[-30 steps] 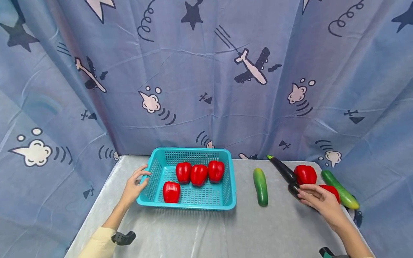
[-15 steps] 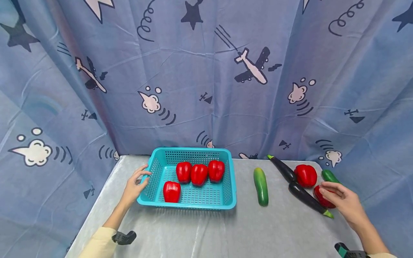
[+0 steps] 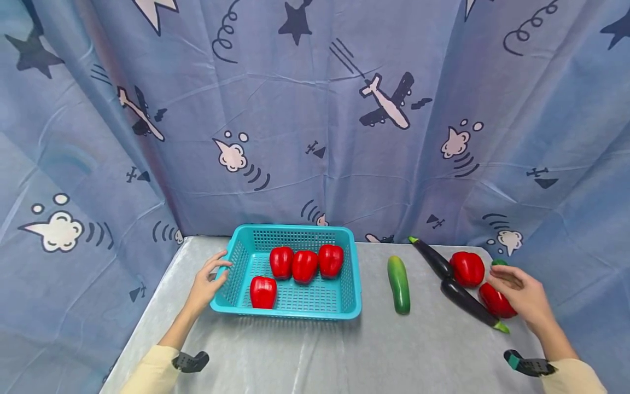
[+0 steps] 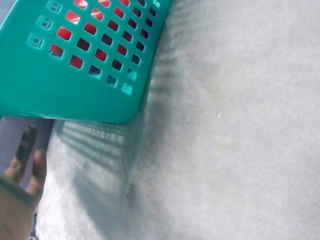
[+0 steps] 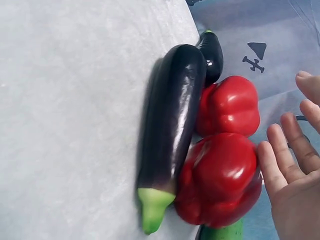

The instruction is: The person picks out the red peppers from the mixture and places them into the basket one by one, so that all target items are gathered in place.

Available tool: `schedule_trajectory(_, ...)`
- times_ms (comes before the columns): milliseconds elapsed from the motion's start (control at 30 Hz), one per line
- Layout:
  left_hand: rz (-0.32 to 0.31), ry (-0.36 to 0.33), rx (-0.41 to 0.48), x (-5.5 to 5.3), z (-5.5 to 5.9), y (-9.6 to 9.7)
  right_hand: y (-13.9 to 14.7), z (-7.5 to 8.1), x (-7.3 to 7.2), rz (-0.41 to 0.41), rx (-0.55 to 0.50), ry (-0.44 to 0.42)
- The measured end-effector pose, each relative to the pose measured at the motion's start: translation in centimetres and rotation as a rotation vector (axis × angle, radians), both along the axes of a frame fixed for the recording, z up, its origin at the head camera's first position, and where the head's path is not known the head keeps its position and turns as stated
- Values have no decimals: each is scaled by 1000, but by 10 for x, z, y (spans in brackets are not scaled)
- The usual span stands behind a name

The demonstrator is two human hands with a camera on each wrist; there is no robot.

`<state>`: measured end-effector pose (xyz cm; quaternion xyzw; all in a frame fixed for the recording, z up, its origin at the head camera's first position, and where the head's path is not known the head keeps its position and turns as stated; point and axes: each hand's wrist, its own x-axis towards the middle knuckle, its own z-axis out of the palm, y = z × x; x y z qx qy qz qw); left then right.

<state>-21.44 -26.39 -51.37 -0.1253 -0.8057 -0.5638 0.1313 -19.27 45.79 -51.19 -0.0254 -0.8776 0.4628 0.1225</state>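
My left hand (image 3: 204,284) is at the left rim of the turquoise basket (image 3: 287,315), with fingers loosely extended. In the left wrist view the fingers (image 4: 38,172) are partly cut off beside the basket (image 4: 75,100); contact is unclear. My right hand (image 3: 521,290) hovers at the right, fingers spread beside the near red bell pepper (image 3: 496,302), gripping nothing. Another red bell pepper (image 3: 467,268) lies behind it. Two eggplants lie end to end left of the peppers: a near one (image 3: 467,301) and a far one (image 3: 430,257). A cucumber (image 3: 499,262) is mostly hidden behind the hand.
Several red bell peppers (image 3: 304,266) lie inside the basket. Another cucumber (image 3: 399,285) rests alone on the grey-white tabletop (image 3: 354,350), between the basket and the eggplants. A blue patterned curtain (image 3: 315,109) hangs close behind and around the table.
My right hand has moved right, away from above the near eggplant, then slightly back from the viewer over the far cucumber. My left hand has stayed at the basket; the vegetables have not moved.
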Motion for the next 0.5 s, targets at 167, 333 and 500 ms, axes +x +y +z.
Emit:
schedule_trajectory(167,2,4,0,1,2,1,0,3,-8,15,13,4)
schedule_trajectory(333,6,25,-27,1,3,1,-4,6,-20,6,112,-48)
schedule_trajectory(500,8,30,-15,-6,-12,-3,-2,3,-34,47,155,-107)
